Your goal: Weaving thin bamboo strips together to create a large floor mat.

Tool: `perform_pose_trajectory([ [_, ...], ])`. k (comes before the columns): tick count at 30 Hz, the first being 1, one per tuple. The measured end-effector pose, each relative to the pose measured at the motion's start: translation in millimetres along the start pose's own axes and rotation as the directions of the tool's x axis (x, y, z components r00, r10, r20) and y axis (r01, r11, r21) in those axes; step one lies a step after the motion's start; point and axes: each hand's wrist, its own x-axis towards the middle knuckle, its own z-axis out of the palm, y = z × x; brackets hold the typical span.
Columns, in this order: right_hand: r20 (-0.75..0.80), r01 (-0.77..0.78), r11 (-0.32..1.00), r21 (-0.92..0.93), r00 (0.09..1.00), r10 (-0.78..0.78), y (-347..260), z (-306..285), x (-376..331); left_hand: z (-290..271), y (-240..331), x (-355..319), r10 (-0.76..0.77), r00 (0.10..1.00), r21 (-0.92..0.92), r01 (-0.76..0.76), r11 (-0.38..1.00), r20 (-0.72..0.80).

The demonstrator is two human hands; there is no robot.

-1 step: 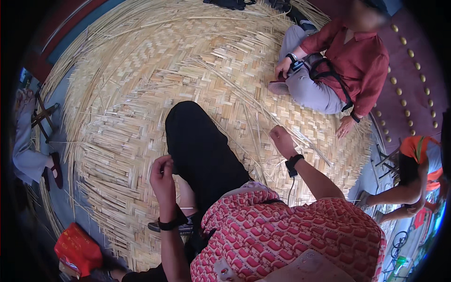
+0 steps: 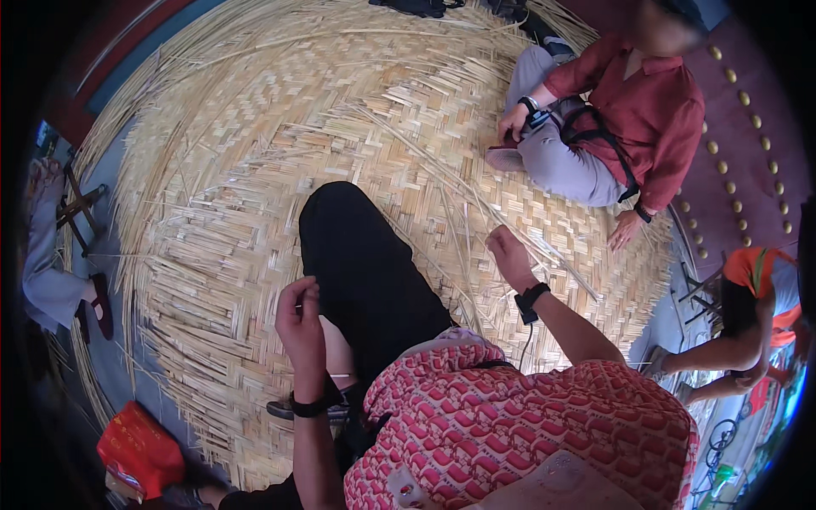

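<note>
Two bare hands work above a large woven bamboo mat [image 2: 255, 170] that covers most of the floor, its plaited strips running in a herringbone pattern and fraying into loose ends at the rim. The person's left hand [image 2: 299, 327], a dark band at its wrist, is raised over a black-trousered knee [image 2: 357, 263], its fingers [image 2: 293, 306] curled narrow around what looks like a thin pale strip, though the strip itself is too fine to make out clearly. The right hand [image 2: 508, 255], also with a dark wristband, hovers just over the mat beside the knee, fingers [image 2: 497, 240] drawn in close and pinching at a long loose bamboo strip [image 2: 476, 200] that lies slanting across the weave toward the far side. A red patterned shirt [image 2: 527, 433] fills the lower edge of the view. Across the mat a second person in a dark red shirt [image 2: 646, 110] and grey trousers sits on the weave, one hand near their own knee and the other pressed flat on the mat. A third person in orange [image 2: 748, 272] leans in at the right edge, and a red bag [image 2: 140, 450] lies off the mat at lower left.
</note>
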Motion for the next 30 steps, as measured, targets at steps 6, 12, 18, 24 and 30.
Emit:
perform_pose_trajectory([
  [6,0.265,0.650,0.760,0.003,0.732,-0.627,-115,11,-38,47,57,-17,0.635,0.623,0.484,-0.773,0.409,0.457],
  [12,0.231,0.444,0.895,0.036,0.868,-0.440,-99,-1,-35,26,15,-23,0.137,0.865,0.576,-0.432,0.694,0.483],
  [18,-0.416,-0.511,0.639,-0.575,0.855,0.310,82,-90,-53,3,21,-2,-0.263,0.908,-0.032,0.288,0.957,0.325],
  [24,-0.475,-0.556,0.820,-0.135,0.763,0.439,127,-110,-81,23,29,-6,-0.295,0.808,-0.169,0.430,0.887,0.510],
  [30,0.195,-0.215,0.467,0.858,0.977,0.091,-50,-53,-20,60,38,-6,-0.092,0.766,0.159,-0.013,0.987,0.636],
])
